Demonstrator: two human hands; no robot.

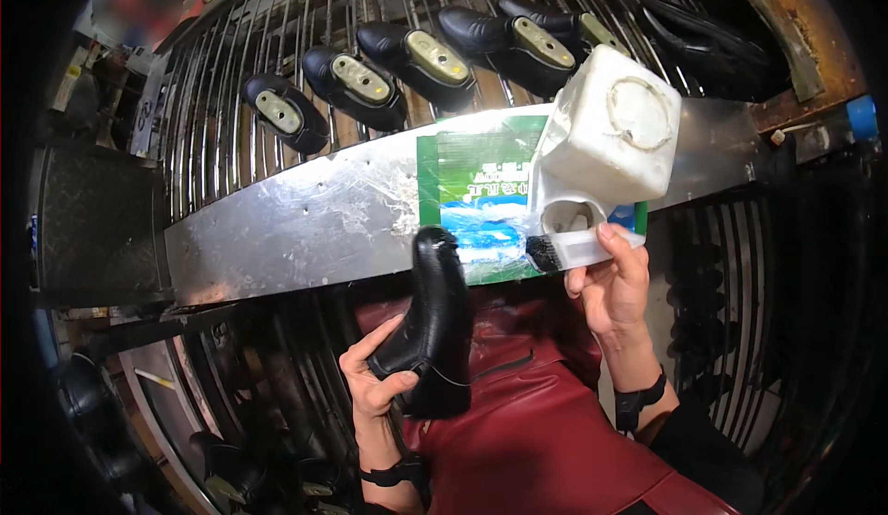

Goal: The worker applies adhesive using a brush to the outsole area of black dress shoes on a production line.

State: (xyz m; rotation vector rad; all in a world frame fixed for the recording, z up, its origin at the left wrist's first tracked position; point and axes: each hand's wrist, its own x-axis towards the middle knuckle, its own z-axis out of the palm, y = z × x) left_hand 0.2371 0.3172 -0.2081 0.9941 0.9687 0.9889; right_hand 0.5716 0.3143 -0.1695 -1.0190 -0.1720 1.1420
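My left hand (377, 374) is wrapped round the heel end of a black leather shoe (438, 316), tilted with its toe up toward the ledge. My right hand (612, 286) pinches the pale, flat handle of a brush (588, 249). Its dark bristles point left, toward the shoe but apart from it. Just beyond the brush, a white plastic container (618, 122) with a round opening at its near end sits on a green and blue printed sheet (479, 150).
The sheet lies on a scratched metal ledge (305, 228). Behind it, several black shoes on lasts (361, 80) stand on a rack of metal bars (215, 136). Another black shoe (708, 42) is at the far right. A dark red apron (536, 423) covers my lap.
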